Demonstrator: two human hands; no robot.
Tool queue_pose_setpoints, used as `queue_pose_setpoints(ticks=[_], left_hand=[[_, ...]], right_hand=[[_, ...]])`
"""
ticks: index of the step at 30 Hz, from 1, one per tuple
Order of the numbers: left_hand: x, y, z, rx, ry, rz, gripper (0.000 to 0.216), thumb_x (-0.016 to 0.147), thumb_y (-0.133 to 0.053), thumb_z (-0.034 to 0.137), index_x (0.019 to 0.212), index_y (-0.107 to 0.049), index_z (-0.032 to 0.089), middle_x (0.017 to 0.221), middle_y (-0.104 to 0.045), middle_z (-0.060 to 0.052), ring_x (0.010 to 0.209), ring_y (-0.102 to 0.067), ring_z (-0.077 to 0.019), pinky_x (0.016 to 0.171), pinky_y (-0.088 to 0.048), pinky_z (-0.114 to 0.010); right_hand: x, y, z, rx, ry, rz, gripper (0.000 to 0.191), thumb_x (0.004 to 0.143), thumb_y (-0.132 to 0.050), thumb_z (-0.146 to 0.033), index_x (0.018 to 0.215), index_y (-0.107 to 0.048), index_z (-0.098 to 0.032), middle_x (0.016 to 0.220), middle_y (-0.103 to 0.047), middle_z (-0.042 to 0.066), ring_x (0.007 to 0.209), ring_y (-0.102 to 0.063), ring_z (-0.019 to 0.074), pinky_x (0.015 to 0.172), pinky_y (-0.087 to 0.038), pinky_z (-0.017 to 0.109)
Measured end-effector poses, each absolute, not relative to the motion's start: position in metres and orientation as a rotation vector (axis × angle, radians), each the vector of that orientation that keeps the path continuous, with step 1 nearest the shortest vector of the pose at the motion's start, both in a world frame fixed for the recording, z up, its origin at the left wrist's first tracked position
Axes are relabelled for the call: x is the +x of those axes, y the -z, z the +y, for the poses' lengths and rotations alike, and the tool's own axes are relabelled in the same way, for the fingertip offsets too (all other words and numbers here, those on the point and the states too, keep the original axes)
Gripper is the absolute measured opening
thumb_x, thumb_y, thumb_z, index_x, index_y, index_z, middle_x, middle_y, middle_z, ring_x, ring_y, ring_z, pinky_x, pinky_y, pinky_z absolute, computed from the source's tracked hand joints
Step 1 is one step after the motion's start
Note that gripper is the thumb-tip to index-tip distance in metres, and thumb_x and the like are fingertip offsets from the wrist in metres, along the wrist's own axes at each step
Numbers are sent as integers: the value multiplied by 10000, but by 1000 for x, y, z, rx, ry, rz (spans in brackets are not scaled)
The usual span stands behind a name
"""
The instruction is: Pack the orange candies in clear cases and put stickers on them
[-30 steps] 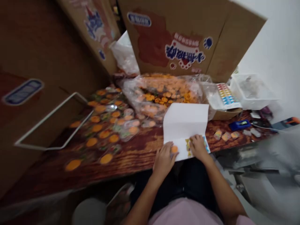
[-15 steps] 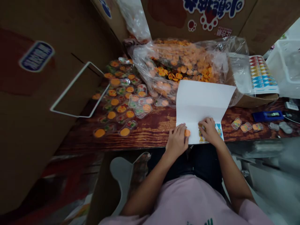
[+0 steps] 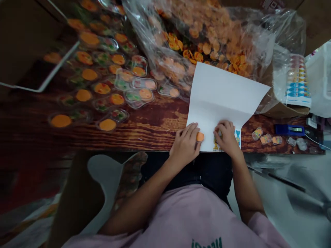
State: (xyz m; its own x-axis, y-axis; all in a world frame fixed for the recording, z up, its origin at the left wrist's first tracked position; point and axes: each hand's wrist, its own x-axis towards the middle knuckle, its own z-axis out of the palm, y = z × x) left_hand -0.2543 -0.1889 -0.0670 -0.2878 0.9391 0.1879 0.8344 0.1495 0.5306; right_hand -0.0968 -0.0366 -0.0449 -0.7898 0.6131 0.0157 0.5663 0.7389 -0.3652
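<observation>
Near the table's front edge, my left hand (image 3: pixel 184 144) rests on the left side of a folded white sheet. Its fingers are closed around a small piece with a round orange disc (image 3: pixel 200 136), only partly visible. My right hand (image 3: pixel 227 136) is over the sheet's lower right part, thumb and fingertips pinched together; what they hold is hidden. Beneath it show yellow and blue printed stickers (image 3: pixel 238 137). The sheet's blank white upper part (image 3: pixel 219 89) stands raised against a clear bag. Several clear plastic packs with orange discs (image 3: pixel 107 124) lie to the left.
A large clear bag of orange discs (image 3: pixel 207 48) lies behind the sheet. On the right are an open carton (image 3: pixel 284 110) holding printed sheets (image 3: pixel 298 82), a blue device (image 3: pixel 289 130), several small labelled packs (image 3: pixel 266 138) and a white bin (image 3: pixel 319 79). A white frame (image 3: pixel 59 67) stands at left.
My view has tipped downward and shifted, so the table's contents sit differently in the picture. Both hands keep nearly the same places on the sheet, with little finger movement.
</observation>
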Motion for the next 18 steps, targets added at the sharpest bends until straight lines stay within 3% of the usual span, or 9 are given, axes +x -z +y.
queue_pose_setpoints(ticks=[4, 8, 11, 15, 18], left_hand=[[-255, 62, -188, 1744, -786, 2217, 388, 988, -509, 264, 1342, -575, 121, 1602, -480, -223, 1512, -435, -349, 1108, -395, -515], [-256, 60, -188, 1712, -789, 2196, 398, 980, -518, 261, 1351, -585, 135, 1572, -517, -221, 1474, -478, -368, 1108, -396, -533], [-257, 59, -189, 1707, -796, 2194, 395, 983, -519, 256, 1353, -588, 137, 1522, -571, -212, 1423, -525, -367, 1092, -405, -530], [-257, 57, -189, 1734, -773, 2196, 367, 996, -511, 255, 1330, -600, 134, 1463, -620, -201, 1367, -565, -358, 1067, -413, -516], [-258, 56, -190, 1711, -784, 2185, 367, 993, -518, 250, 1334, -603, 144, 1443, -633, -193, 1347, -570, -358, 1061, -411, -517]], right_hand=[[-97, 42, -38, -971, -530, -2856, 196, 1015, -521, -259, 1176, -616, -203, 1153, -619, 120, 1086, -524, 290, 910, -376, 437], [-96, 38, -39, -998, -539, -2851, 210, 1019, -537, -304, 1194, -627, -231, 1116, -628, 106, 1062, -521, 297, 917, -391, 455], [-93, 34, -41, -998, -519, -2837, 233, 1002, -591, -362, 1198, -633, -244, 1246, -600, 118, 1174, -511, 314, 995, -398, 485], [-89, 34, -47, -988, -444, -2884, 471, 1024, -567, -412, 1464, -499, -259, 1425, -542, 155, 1302, -490, 340, 1077, -374, 534], [-87, 37, -53, -958, -424, -2878, 511, 1050, -511, -379, 1542, -427, -273, 1473, -514, 163, 1384, -456, 350, 1119, -352, 555]])
